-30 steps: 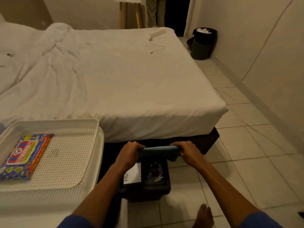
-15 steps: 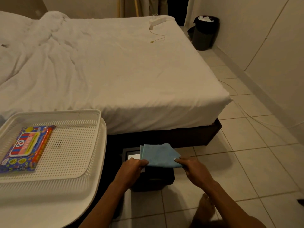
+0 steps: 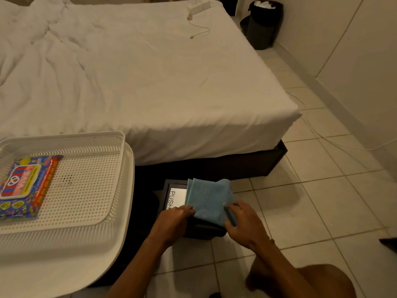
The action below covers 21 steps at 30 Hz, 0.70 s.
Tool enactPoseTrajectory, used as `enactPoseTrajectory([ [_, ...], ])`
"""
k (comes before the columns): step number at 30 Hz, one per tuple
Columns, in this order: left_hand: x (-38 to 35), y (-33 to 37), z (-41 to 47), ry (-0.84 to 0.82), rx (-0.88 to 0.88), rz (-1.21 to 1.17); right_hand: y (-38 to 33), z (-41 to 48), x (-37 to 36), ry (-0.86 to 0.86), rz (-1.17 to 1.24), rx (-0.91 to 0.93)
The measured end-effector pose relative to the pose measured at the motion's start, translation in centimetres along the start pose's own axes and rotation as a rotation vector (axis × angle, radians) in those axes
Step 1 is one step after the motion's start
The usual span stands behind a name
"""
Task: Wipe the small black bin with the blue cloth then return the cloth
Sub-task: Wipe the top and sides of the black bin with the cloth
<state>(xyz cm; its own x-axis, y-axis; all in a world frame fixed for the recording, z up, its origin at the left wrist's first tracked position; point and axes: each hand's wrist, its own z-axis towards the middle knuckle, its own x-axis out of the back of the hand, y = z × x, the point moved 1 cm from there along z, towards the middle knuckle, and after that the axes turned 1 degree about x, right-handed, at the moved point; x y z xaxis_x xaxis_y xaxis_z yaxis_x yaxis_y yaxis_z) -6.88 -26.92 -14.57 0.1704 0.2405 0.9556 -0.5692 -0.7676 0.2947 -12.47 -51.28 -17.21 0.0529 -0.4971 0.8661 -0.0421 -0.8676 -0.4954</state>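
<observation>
The small black bin (image 3: 169,188) stands on the tiled floor by the foot of the bed, its white lid flap marked PUSH partly showing. The folded blue cloth (image 3: 209,200) lies spread over the right part of the lid. My left hand (image 3: 171,224) grips the cloth's near left edge at the bin's front. My right hand (image 3: 242,224) presses on the cloth's near right corner, fingers bent over it. The bin's front and right side are hidden by the cloth and my hands.
A white perforated tray (image 3: 90,190) on a white table at the left holds a colourful wipes pack (image 3: 23,186). The white bed (image 3: 139,72) fills the view ahead. A larger black bin (image 3: 263,29) stands by the far wall. My knee (image 3: 311,280) is at lower right.
The cloth was held stretched between both hands above the bin; it now lies spread on the lid, with both hands lowered onto its near edge. The view has tilted downward.
</observation>
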Motion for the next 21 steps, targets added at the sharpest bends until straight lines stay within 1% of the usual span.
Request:
enactPoseTrajectory([
  [2, 0.2, -0.3, 0.2, 0.058, 0.052, -0.141, -1.9, 0.9, -1.7, 0.086, 0.080, -0.066],
  [4, 0.0, -1.2, 1.0, 0.118, 0.176, -0.260, -3.9, 2.0, -4.0, 0.125, 0.129, -0.125],
  [5, -0.4, -1.9, 1.6, 0.145, 0.220, -0.258, -4.7, 2.4, -5.1, 0.128, 0.110, -0.144],
  [6, -0.9, -2.7, 2.3, 0.138, 0.242, -0.224, -5.2, 2.9, -6.0, 0.136, 0.056, -0.152],
  [9, -2.8, -5.1, 3.7, -0.001, 0.233, -0.115, -5.7, 3.5, -7.3, 0.179, -0.102, -0.140],
  [11, -4.2, -6.2, 3.7, -0.024, 0.248, -0.085, -5.3, 3.7, -7.5, 0.197, -0.139, -0.126],
  [14, -5.3, -6.2, 3.2, 0.049, 0.300, -0.120, -4.4, 4.7, -7.4, 0.169, -0.142, -0.062],
  [17, -5.7, -6.1, 2.7, 0.122, 0.389, -0.148, -4.2, 6.3, -7.3, 0.121, -0.141, 0.015],
  [19, -5.6, -6.1, 2.6, 0.156, 0.428, -0.129, -4.4, 7.2, -7.1, 0.100, -0.132, 0.050],
  [21, -5.4, -6.3, 2.9, 0.184, 0.421, -0.082, -4.5, 7.8, -7.2, 0.082, -0.131, 0.072],
])
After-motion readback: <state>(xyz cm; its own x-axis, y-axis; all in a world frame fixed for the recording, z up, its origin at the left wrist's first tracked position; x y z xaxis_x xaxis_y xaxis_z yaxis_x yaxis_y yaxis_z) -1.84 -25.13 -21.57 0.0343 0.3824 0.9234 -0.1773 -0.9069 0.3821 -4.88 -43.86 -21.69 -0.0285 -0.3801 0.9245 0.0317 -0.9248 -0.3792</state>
